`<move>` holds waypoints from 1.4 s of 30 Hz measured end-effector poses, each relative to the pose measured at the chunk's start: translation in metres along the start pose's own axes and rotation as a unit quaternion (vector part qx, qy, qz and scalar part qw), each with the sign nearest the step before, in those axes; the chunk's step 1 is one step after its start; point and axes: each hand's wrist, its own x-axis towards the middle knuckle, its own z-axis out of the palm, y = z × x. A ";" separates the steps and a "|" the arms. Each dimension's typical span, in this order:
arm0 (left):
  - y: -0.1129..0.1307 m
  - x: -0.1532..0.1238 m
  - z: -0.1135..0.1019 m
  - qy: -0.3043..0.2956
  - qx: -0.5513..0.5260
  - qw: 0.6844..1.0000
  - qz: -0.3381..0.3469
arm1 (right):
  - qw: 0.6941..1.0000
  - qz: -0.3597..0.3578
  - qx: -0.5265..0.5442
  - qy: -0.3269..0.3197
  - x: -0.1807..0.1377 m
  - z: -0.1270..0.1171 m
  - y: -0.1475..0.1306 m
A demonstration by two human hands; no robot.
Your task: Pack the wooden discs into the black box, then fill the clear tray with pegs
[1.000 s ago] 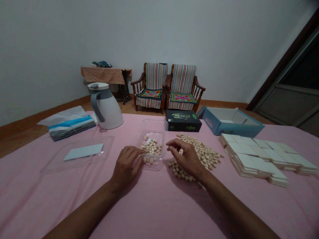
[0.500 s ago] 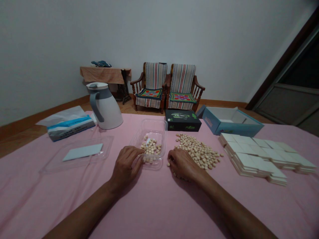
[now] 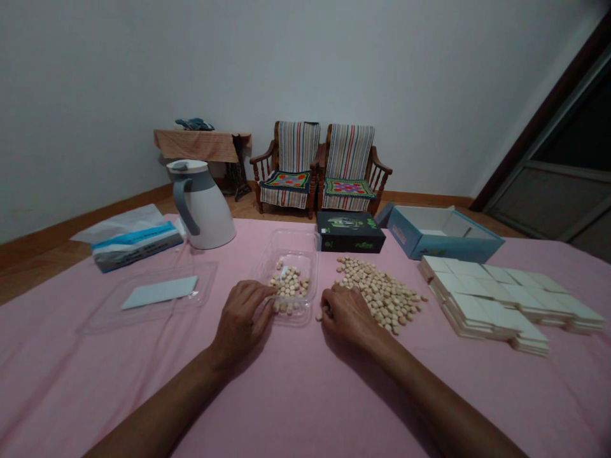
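A clear plastic tray (image 3: 294,243) sits mid-table with several small beige pieces (image 3: 289,282) inside. My left hand (image 3: 242,319) rests at its near left corner, fingers curled against the rim. A loose pile of the same beige pieces (image 3: 379,294) lies to the tray's right on the pink cloth (image 3: 296,394). My right hand (image 3: 350,313) lies knuckles-up over the pile's near left end, fingers curled down onto the pieces. What the fingers hold is hidden.
White jug (image 3: 202,203) and a blue-and-white packet (image 3: 136,241) stand at back left, a clear lid with a pale card (image 3: 159,291) in front of them. Black box (image 3: 350,231), open blue box (image 3: 442,232) and stacked cream tiles (image 3: 501,302) lie to the right.
My right hand dropped from a raised pinch near the tray's right edge onto the near end of the loose pile. My left hand stayed at the tray's corner.
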 end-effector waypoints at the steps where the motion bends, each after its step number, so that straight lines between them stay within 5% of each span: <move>1: 0.000 0.000 0.000 0.000 0.000 1.000 0.001 | 1.000 0.003 0.004 0.001 0.000 0.000 0.000; 5: 0.000 0.000 0.000 -0.003 -0.001 1.000 -0.004 | 0.999 0.008 0.052 0.014 0.005 -0.006 0.006; 11: -0.001 -0.001 0.001 -0.010 0.000 1.000 -0.005 | 0.951 -0.037 0.237 0.198 0.010 -0.025 0.003; 15: 0.000 -0.001 0.001 -0.011 0.001 1.000 -0.005 | 0.920 -0.088 0.324 0.201 0.007 -0.028 -0.009; 21: 0.001 0.000 0.001 -0.010 0.004 1.000 -0.002 | 0.916 -0.078 0.338 0.203 0.008 -0.026 -0.008; 25: 0.000 0.000 0.001 -0.008 0.002 1.000 0.003 | 0.944 -0.041 0.287 0.156 0.011 -0.020 0.003; 32: -0.001 -0.001 0.000 -0.008 -0.005 1.000 0.008 | 0.987 -0.055 0.146 -0.048 0.006 -0.013 0.007; 42: -0.001 -0.001 0.000 -0.011 -0.004 1.000 0.000 | 0.993 -0.062 0.082 -0.056 0.003 -0.014 0.004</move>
